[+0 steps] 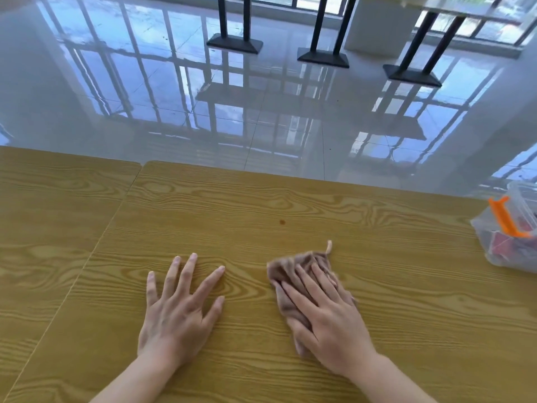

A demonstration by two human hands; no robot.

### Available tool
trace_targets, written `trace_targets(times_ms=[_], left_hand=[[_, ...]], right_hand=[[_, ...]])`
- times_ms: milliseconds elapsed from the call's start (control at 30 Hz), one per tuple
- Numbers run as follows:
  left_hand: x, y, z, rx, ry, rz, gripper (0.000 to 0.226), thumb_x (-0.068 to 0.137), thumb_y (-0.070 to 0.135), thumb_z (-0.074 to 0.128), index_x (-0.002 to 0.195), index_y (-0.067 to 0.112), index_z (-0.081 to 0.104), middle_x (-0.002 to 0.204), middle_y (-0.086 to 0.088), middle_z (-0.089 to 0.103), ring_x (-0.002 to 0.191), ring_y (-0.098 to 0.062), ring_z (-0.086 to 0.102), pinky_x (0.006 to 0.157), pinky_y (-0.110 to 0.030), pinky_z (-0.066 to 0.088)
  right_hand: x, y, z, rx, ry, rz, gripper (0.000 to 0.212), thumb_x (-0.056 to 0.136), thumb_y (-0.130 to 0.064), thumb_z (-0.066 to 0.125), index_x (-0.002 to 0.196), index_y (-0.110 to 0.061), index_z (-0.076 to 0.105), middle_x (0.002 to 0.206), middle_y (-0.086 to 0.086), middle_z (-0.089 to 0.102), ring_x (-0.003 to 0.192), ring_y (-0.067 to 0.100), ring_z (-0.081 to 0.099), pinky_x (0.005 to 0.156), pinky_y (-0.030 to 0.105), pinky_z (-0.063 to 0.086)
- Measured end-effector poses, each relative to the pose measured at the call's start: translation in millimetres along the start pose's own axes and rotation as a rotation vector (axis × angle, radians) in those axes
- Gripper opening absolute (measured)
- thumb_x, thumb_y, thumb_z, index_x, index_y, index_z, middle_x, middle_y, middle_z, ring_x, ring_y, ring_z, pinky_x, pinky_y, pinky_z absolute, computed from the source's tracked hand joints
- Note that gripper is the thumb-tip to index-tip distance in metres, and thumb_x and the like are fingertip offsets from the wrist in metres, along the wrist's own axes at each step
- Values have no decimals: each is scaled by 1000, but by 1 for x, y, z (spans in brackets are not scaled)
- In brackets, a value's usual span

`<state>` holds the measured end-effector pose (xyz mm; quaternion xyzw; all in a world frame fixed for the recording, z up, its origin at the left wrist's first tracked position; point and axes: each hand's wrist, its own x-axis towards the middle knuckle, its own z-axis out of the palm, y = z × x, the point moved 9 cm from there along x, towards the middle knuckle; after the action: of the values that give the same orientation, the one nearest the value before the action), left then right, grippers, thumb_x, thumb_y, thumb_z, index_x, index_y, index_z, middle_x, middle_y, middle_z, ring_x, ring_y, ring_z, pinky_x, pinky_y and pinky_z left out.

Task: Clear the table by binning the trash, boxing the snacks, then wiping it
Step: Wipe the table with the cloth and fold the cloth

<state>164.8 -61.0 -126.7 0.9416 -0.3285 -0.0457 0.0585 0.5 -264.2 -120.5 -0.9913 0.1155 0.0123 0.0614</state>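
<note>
My right hand (325, 318) lies flat on a crumpled brown cloth (287, 270), pressing it onto the wooden table (290, 207). The cloth sticks out past the fingertips and along the thumb side. My left hand (177, 309) rests palm down on the bare wood to the left of the cloth, fingers spread, holding nothing. A small dark spot (282, 222) marks the tabletop beyond the hands. At the right edge stands a clear plastic box (494, 251) with an orange latch (504, 218); red packets show through its wall.
A second wooden table (58, 213) butts against this one on the left, with a seam between them. Beyond the far edge is a glossy tiled floor (261, 112) with black table pedestals (235, 43) further back.
</note>
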Motion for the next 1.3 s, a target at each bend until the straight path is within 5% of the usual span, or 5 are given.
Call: trace_targets(times_ms=[233, 500, 767, 1033, 1300], left_hand=[[1, 1, 3, 13, 5, 4, 58, 91, 73, 12, 148, 61, 9, 166, 0, 12, 153, -23, 2, 120, -61, 3], [-1, 0, 1, -2, 28, -12, 58, 89, 75, 5, 146, 63, 6, 166, 3, 9, 153, -20, -3, 120, -60, 2], [-1, 1, 1, 2, 34, -7, 57, 91, 72, 16, 147, 62, 12, 165, 1, 16, 153, -22, 5, 120, -61, 8], [-2, 1, 0, -14, 44, 3, 57, 91, 72, 17, 147, 59, 21, 163, 1, 23, 153, -23, 11, 119, -62, 11], [-2, 4, -4, -18, 40, 11, 58, 90, 67, 31, 146, 51, 35, 161, -1, 29, 151, -24, 18, 119, -62, 14]], right_hand=[[55, 104, -23, 49, -23, 554, 64, 97, -66, 18, 156, -46, 5, 168, -5, -2, 154, 24, -7, 124, 47, -1], [-15, 15, 0, -3, 22, -17, 65, 98, -66, 27, 157, -42, 14, 168, -10, 6, 155, 19, 3, 120, 46, 13], [94, 118, -23, 107, -20, 588, 64, 97, -66, 14, 156, -46, 4, 168, -2, -4, 154, 27, -6, 124, 49, 0], [17, 33, -7, 2, 53, -134, 58, 100, -59, 32, 155, -45, 19, 167, -14, 10, 155, 16, 6, 124, 42, 8], [126, 95, -25, 101, 8, 499, 61, 99, -64, 15, 156, -45, 6, 168, -7, -7, 154, 26, -6, 124, 50, 0]])
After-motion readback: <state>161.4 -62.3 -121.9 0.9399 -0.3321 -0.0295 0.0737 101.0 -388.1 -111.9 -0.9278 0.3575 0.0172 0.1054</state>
